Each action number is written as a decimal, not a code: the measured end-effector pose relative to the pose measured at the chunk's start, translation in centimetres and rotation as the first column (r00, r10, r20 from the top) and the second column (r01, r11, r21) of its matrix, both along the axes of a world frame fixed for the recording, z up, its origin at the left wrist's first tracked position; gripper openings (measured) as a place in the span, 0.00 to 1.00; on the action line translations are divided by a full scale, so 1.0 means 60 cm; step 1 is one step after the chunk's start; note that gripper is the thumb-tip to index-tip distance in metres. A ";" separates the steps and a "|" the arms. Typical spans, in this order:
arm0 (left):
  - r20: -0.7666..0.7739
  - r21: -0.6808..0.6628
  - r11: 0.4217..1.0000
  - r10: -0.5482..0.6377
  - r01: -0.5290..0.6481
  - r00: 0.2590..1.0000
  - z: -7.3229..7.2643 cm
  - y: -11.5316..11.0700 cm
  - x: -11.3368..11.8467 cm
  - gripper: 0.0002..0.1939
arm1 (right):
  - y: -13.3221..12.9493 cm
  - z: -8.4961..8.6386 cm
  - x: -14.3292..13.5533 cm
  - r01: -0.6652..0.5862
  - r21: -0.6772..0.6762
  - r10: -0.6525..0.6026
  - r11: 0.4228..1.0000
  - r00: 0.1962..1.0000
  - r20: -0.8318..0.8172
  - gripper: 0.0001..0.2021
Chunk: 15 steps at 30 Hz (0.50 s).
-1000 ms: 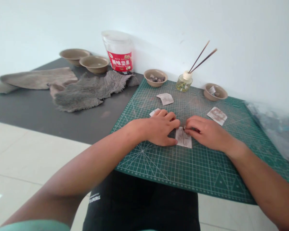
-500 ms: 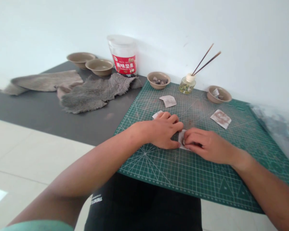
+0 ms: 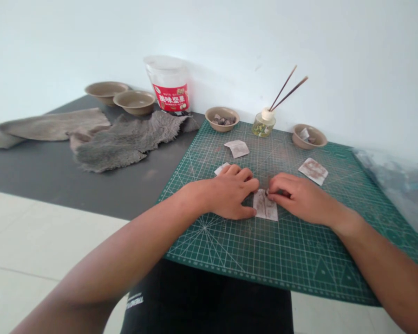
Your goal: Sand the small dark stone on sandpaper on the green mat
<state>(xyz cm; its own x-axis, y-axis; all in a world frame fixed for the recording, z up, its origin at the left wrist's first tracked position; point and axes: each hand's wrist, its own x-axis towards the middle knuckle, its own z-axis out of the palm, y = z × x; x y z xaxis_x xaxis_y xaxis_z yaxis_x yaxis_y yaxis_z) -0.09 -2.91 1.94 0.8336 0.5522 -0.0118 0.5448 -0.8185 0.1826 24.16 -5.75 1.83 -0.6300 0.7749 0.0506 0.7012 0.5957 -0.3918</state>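
A small craft workspace, judging by the gridded cutting mat [image 3: 237,248] and ragged grey cloth [image 3: 120,141]

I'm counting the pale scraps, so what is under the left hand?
The left hand is over the green mat. One pale scrap peeks past its far edge; a smudged scrap lies at its thumb. Anything fully covered can't be seen.

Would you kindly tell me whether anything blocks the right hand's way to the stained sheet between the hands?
Nothing visible does: the right hand pinches a small object at the far right corner of the stained sheet; the left hand lies off its left side.
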 end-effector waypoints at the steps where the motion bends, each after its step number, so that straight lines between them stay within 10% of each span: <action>1: -0.001 0.002 1.000 -0.002 0.002 1.000 0.000 0.000 0.000 0.23 | -0.001 0.000 0.000 -0.030 -0.025 0.030 0.999 1.000 0.000 0.05; 15: -0.016 0.003 1.000 -0.009 0.009 1.000 0.004 0.001 0.000 0.22 | -0.003 0.001 -0.003 -0.102 -0.033 0.102 0.994 0.995 0.002 0.05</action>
<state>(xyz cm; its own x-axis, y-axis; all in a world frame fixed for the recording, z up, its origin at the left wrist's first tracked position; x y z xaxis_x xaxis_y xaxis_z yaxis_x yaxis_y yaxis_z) -0.06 -2.86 2.16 0.8382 0.5449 -0.0235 0.5403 -0.8238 0.1712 23.98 -5.92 1.88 -0.7059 0.7079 0.0238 0.6391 0.6511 -0.4095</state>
